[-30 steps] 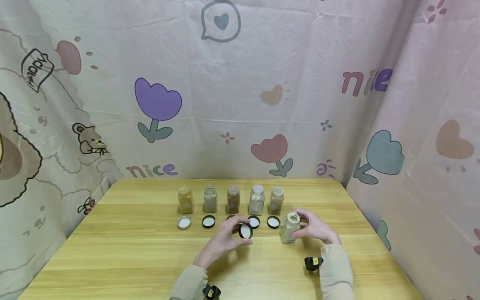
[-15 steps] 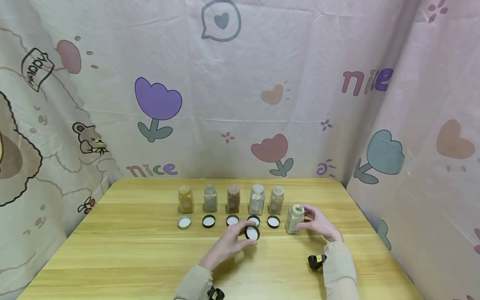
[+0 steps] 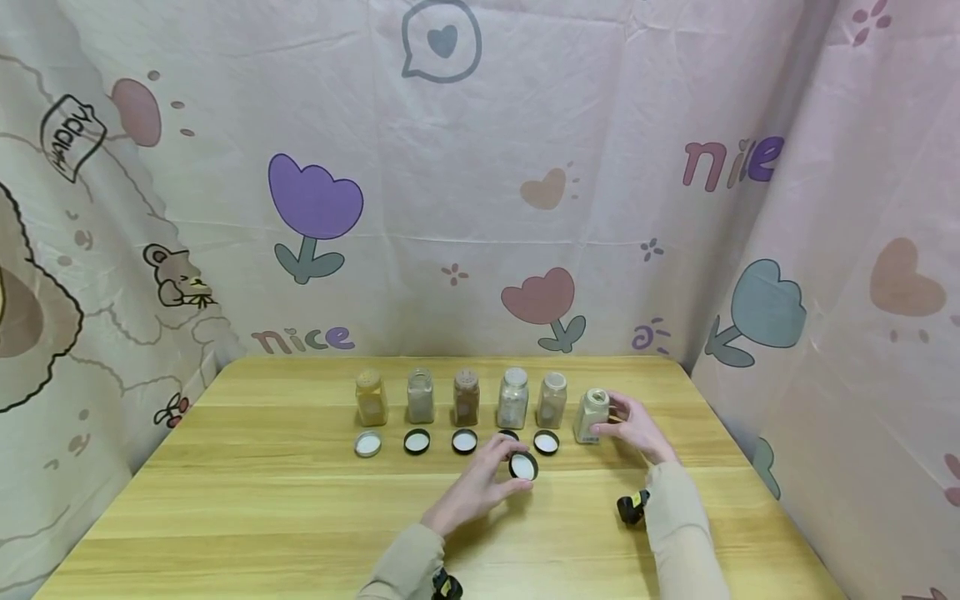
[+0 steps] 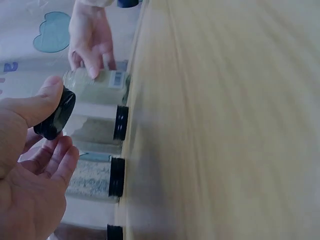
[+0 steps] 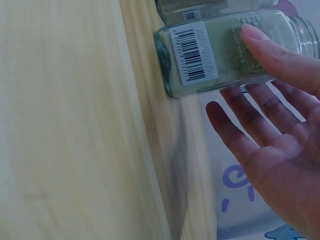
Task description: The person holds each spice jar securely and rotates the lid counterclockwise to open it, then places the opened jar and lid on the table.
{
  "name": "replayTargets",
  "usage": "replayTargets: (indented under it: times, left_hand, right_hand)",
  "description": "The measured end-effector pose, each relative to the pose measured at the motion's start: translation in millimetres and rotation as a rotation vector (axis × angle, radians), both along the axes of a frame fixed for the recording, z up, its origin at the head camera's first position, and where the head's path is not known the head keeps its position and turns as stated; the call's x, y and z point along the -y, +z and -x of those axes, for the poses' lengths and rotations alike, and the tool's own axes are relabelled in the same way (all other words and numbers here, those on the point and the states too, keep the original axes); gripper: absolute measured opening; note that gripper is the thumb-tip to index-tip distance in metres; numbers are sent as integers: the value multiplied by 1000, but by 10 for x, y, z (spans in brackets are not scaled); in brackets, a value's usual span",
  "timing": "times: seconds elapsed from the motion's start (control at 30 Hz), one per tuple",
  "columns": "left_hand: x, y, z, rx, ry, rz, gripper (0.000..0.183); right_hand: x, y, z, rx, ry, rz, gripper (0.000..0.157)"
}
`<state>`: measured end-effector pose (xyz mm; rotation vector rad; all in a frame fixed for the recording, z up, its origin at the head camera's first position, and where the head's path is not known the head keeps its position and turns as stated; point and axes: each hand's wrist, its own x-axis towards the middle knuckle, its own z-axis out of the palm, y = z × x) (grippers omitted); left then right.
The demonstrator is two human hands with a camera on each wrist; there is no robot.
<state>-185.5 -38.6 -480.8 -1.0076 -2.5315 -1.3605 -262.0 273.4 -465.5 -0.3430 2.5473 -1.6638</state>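
Observation:
A glass jar (image 3: 588, 427) of pale greenish powder stands upright at the right end of a row of jars, its mouth uncovered. My right hand (image 3: 636, 429) grips it from the right side, thumb across the front and fingers behind. The right wrist view shows a barcode label (image 5: 192, 55) low on its wall. Between thumb and fingers my left hand (image 3: 477, 487) pinches a black lid (image 3: 523, 467), tilted so that its white liner faces the head camera. This hand is in front of the row, left of the gripped jar, and partly covers another lid (image 3: 508, 434) lying behind it.
Jars of yellow powder (image 3: 371, 406), grey powder (image 3: 421, 403), brown powder (image 3: 467, 406), white grains (image 3: 513, 408) and grey-brown powder (image 3: 552, 406) line the back of the wooden table (image 3: 247, 492). A lid lies before each, including a pale-rimmed one (image 3: 367, 444). A printed cloth (image 3: 450, 192) hangs behind.
My right hand has moved the jar back and slightly right, into line with the others. My left hand has shifted right with the black lid, uncovering the lid before the brown jar.

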Motion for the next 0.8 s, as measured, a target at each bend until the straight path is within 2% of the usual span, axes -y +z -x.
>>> replayTargets:
  times: [0.13,0.5,0.8]
  left_hand:
    - [-82,10,34,-27,-2,26,47]
    - [-335,80,109,12,50,196,48]
    - [-550,53,213,-40,49,266,47]
  right_hand:
    - [2,11,63,-3,-9,-4,75]
    - [41,-1,166,-18,-60,-34,73]
    - [65,-42,219,-38,-91,-30,73]
